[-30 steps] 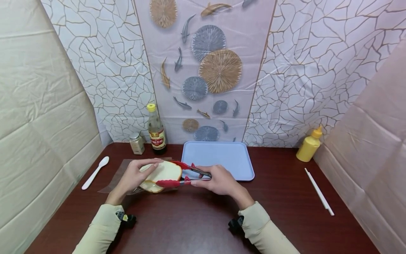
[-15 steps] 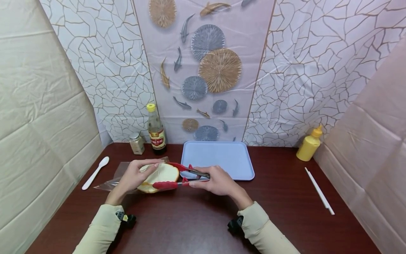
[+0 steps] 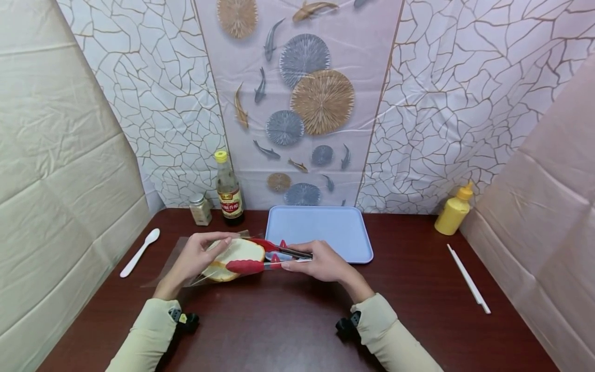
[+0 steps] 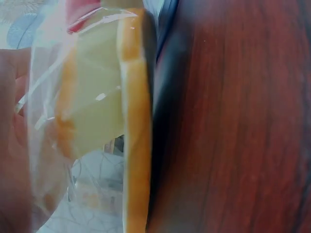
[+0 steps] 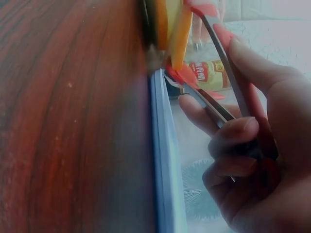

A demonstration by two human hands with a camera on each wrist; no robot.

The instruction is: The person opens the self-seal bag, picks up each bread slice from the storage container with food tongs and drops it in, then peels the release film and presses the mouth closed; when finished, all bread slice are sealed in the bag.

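My right hand (image 3: 321, 262) grips a pair of tongs (image 3: 246, 266) with red scalloped heads, its fingers wrapped round the metal arms. Between the heads lies an upper slice of bread (image 3: 241, 249), tilted above the table. A lower slice (image 3: 220, 274) shows beneath it, its brown crust (image 4: 137, 121) upright in the left wrist view. Clear film of a plastic bag (image 3: 174, 266) surrounds the bread. My left hand (image 3: 197, 256) holds the bag near its mouth, thumb and fingers over the upper slice. In the right wrist view the tongs' heads (image 5: 183, 74) meet the bread's edge.
A light blue tray (image 3: 321, 232) stands behind the tongs. Back left are a sauce bottle (image 3: 230, 199) and a spice jar (image 3: 200, 211). A white spoon (image 3: 139, 253) lies left. At right are a yellow squeeze bottle (image 3: 453, 212) and white chopsticks (image 3: 468, 279).
The tongs and upper slice shifted slightly left, then a little back to the right with my right hand. The bag's film changed its folds. My left hand stayed nearly in place.
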